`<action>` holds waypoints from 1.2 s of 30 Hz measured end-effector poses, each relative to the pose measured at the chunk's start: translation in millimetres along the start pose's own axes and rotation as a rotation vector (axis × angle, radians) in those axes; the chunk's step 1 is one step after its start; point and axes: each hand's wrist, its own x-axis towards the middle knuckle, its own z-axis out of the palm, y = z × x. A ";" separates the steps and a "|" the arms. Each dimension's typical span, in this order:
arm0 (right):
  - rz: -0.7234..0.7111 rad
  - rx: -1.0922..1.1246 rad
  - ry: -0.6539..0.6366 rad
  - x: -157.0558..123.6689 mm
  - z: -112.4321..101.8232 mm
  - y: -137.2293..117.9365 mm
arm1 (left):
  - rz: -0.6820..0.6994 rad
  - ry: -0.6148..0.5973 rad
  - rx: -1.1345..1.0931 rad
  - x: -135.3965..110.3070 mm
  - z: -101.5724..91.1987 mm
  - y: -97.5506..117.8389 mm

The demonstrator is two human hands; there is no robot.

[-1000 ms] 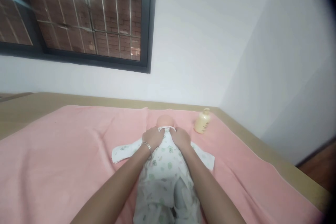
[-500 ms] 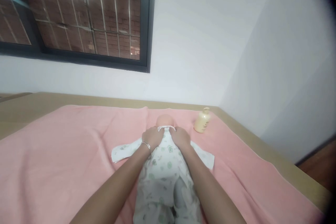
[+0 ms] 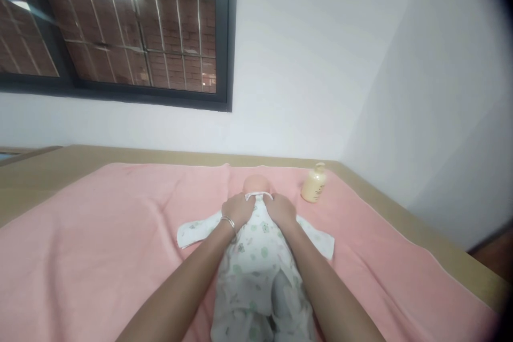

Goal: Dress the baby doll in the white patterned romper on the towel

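A white baby garment (image 3: 256,262) with green prints lies over a baby doll, its sleeves spread out to both sides. Only the rounded top of the doll's head (image 3: 256,183) shows past the neckline; the rest is covered. My left hand (image 3: 239,208), with a silver bangle at the wrist, is closed on the left side of the garment's neckline. Opposite it, my right hand (image 3: 281,208) grips the neckline's right side. The fingertips of both hands are partly hidden in the cloth.
A cream pump bottle (image 3: 313,186) stands to the right of the doll's head. Beneath everything spreads a pink blanket (image 3: 120,240) with some folds, on a tan surface (image 3: 76,171). White wall (image 3: 288,64) and a barred window (image 3: 160,26) rise behind.
The whole view has shifted slightly, so things appear a little further right. Both hands keep their hold at the neckline, and the garment lies much as before.
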 end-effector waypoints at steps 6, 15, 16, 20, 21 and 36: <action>0.006 -0.009 -0.008 -0.4 -0.4 -0.4 | -0.016 -0.017 -0.003 -1.2 -1.6 1.2; 0.002 0.019 0.010 1.4 1.9 1.7 | -0.008 -0.012 -0.007 -1.6 -2.3 1.7; 0.001 0.021 0.011 1.5 1.9 1.8 | -0.006 -0.010 -0.007 -1.6 -2.2 1.5; 0.001 0.021 0.013 1.8 1.7 1.8 | 0.002 -0.008 -0.009 -0.9 -1.5 1.0; 0.000 0.023 0.015 1.8 1.6 1.8 | 0.002 -0.008 -0.010 -0.7 -1.4 1.0; 0.012 0.018 -0.009 0.3 -1.1 1.2 | -0.015 -0.017 -0.031 -2.6 -3.5 2.7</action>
